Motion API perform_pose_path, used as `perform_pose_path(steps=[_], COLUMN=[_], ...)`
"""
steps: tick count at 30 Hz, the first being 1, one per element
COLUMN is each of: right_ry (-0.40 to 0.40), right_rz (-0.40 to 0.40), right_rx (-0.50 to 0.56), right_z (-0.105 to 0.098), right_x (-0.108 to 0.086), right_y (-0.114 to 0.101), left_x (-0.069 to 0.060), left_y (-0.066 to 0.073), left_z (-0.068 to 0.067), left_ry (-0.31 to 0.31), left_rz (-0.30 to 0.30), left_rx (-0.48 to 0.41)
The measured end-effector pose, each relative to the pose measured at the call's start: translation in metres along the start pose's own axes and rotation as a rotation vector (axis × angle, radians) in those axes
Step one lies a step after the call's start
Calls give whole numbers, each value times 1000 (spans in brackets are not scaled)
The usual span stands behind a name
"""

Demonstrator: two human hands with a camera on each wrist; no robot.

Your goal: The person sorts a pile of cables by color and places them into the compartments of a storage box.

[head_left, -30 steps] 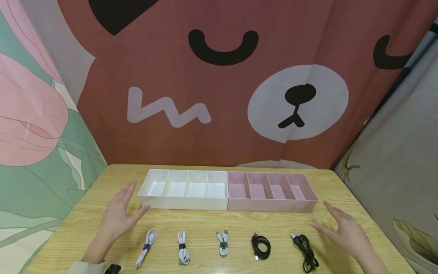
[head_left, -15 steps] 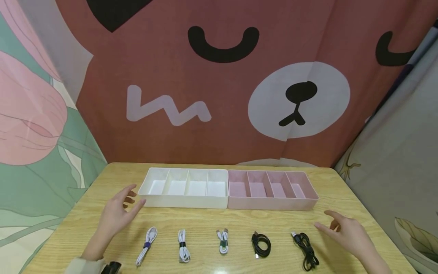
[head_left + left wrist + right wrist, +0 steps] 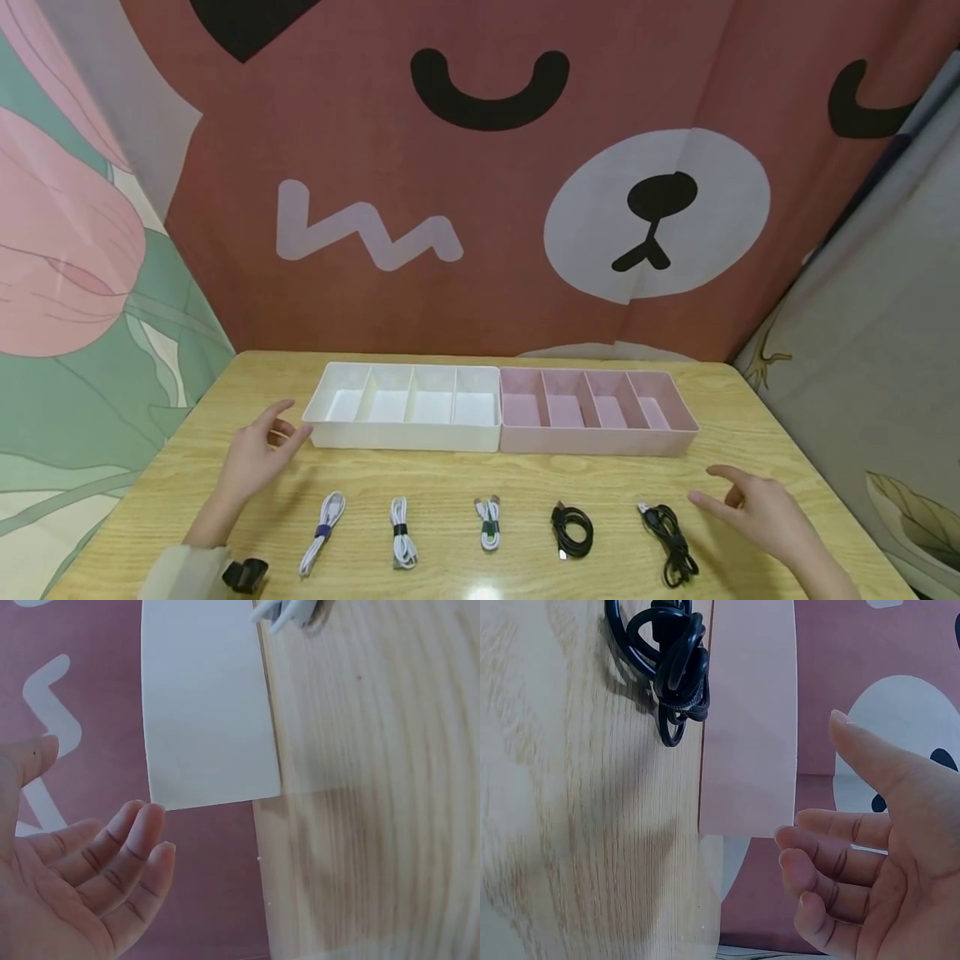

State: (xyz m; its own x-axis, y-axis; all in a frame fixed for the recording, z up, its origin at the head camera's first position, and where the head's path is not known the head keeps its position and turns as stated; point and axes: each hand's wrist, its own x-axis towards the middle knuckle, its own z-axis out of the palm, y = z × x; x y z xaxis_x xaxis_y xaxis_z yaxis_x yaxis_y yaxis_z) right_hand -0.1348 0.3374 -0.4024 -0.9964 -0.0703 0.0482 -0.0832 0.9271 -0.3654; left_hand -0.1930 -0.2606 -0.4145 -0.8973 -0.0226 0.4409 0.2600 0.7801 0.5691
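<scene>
Left of the white divided box (image 3: 405, 437) is my left hand (image 3: 251, 458), fingers loosely bent, holding nothing; in the left wrist view the hand (image 3: 90, 885) shows near the box's end (image 3: 210, 705). My right hand (image 3: 765, 512) hovers right of the black bundled cable (image 3: 671, 546), also holding nothing. The right wrist view shows that hand (image 3: 885, 855) by the pink box (image 3: 750, 735). In front of the boxes lie a white cable with a purple tie (image 3: 322, 532), one with a black tie (image 3: 402, 533), one with a green tie (image 3: 490, 523) and a coiled black cable (image 3: 576, 532).
The pink divided box (image 3: 600, 442) adjoins the white one end to end at the back of the wooden table (image 3: 450, 575). Behind stands a curtain (image 3: 495, 308) with a bear print; patterned fabric (image 3: 885, 333) hangs at the right. A black band is at the left sleeve.
The fingers of both hands have bent inward from a wider spread. My left hand has shifted slightly left. The boxes and cables stay where they were on the table.
</scene>
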Motion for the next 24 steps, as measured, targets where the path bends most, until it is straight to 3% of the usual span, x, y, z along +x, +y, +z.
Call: perform_pose_path(steps=[10, 20, 24], right_ry=[-44, -6, -39], right_rz=[9, -44, -66], right_rx=[47, 82, 133], right_z=[5, 14, 18], right_x=[-2, -7, -8], right_y=[3, 2, 6], left_x=[6, 9, 11], left_y=[-6, -7, -9], left_z=[2, 6, 9], left_ry=[-153, -178, -197], left_rz=[-150, -156, -178], left_rx=[-66, -91, -97])
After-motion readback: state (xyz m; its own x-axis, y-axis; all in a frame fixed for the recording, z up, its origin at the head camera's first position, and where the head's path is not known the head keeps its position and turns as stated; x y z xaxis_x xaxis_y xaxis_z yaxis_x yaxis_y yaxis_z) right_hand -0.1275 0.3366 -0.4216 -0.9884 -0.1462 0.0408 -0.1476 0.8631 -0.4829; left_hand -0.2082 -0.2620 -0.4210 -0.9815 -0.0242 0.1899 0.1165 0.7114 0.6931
